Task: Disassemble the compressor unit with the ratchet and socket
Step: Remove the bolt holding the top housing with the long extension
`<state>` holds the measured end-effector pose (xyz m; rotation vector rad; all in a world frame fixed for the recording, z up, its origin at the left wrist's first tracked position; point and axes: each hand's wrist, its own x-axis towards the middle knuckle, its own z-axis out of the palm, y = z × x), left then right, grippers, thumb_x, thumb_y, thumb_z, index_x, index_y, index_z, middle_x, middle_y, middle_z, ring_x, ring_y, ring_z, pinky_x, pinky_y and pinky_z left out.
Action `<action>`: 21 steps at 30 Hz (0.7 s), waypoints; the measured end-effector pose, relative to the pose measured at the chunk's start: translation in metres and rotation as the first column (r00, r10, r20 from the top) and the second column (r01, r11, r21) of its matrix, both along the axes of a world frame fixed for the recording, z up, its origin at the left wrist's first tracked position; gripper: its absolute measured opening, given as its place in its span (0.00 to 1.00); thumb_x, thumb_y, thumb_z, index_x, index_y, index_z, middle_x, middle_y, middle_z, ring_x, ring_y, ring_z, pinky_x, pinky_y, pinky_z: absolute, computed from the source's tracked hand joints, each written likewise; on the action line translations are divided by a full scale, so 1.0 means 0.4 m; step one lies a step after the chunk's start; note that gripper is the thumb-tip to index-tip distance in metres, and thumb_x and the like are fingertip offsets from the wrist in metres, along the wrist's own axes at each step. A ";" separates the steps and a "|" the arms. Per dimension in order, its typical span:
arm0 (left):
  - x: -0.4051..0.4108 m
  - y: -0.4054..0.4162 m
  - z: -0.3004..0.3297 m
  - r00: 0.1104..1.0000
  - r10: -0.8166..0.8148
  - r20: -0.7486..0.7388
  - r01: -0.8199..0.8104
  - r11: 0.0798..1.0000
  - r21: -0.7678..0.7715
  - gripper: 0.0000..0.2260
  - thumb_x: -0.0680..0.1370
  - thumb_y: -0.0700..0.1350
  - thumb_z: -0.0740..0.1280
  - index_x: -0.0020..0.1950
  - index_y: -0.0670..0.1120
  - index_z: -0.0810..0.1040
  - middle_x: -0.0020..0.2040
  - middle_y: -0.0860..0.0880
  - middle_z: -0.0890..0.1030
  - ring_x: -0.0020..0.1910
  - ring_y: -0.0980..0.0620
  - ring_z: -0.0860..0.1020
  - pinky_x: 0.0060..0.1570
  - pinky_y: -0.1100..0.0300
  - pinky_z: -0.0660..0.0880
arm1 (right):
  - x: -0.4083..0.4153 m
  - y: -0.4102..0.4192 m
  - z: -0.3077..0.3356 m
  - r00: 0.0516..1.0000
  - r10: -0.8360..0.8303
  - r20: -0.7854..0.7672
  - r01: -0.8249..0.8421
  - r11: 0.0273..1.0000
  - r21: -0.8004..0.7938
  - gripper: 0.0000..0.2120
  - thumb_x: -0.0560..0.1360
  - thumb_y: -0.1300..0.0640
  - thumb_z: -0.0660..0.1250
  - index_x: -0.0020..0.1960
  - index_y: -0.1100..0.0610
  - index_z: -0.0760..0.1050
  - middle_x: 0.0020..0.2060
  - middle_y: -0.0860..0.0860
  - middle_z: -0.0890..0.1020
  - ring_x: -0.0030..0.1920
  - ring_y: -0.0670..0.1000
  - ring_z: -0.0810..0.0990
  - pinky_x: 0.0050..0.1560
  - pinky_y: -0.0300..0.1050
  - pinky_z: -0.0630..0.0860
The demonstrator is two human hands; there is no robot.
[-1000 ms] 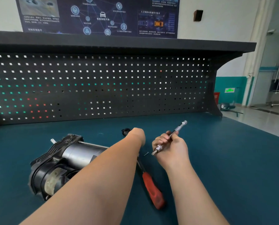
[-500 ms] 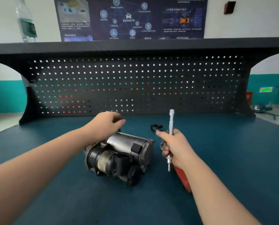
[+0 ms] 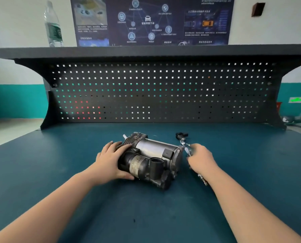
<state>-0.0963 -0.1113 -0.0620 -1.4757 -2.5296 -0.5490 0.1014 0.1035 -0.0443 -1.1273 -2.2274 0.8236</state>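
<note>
My left hand (image 3: 111,159) lies spread against the 9 o'clock end of the compressor unit (image 3: 150,160), fingers over its finned head and thumb underneath, while the unit rests on its side at the middle of the teal bench mat (image 3: 58,172). At the unit's 3 o'clock, my right hand (image 3: 201,158) curls round a slim metal extension bar (image 3: 187,150), probably socket-tipped though blurred, its tip just beside the end cap. A small black fitting (image 3: 181,135) lies at 1 o'clock.
</note>
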 end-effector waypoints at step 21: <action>-0.029 -0.007 -0.022 0.875 -0.148 0.461 0.067 0.980 0.189 0.44 0.54 0.58 0.81 0.60 0.73 0.57 0.58 0.55 0.65 0.55 0.60 0.69 0.58 0.64 0.64 | -0.033 -0.081 -0.002 0.882 0.028 -0.471 -0.083 0.992 -0.098 0.17 0.81 0.50 0.56 0.68 0.52 0.70 0.59 0.48 0.76 0.55 0.44 0.71 0.56 0.39 0.64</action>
